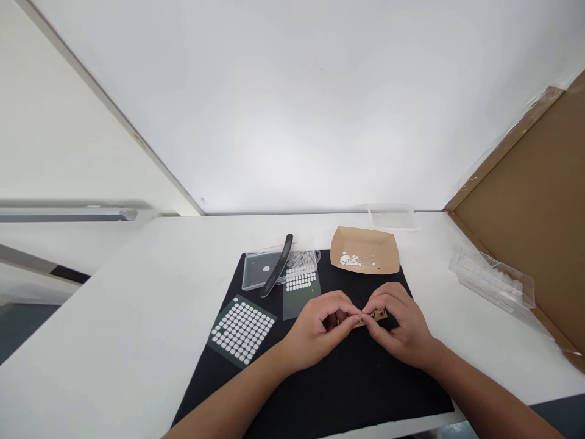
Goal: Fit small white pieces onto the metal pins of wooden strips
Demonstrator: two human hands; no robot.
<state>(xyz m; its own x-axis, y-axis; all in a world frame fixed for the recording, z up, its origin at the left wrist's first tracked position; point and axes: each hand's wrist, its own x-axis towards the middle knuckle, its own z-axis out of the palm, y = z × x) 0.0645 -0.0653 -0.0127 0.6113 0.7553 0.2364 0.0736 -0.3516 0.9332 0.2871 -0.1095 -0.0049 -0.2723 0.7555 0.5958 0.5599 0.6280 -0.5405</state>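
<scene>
My left hand [324,324] and my right hand [402,326] meet above the black mat [356,390], fingertips nearly touching. Between them is a small tan strip [382,314] bearing shiny, round metallic pieces. Thumb and fingers of each hand are pinched together at the strip, left hand on its left part, right hand over its middle. Fingers hide much of the strip, and any tiny piece between the fingertips is too small to tell.
Behind my hands stands a brown paper tray [364,239] with white dots inside. Sheets of white dots [242,331] lie left, near a clear box [255,272] crossed by a black curved file [277,268]. Another clear box [496,277] sits right, beside cardboard [534,195].
</scene>
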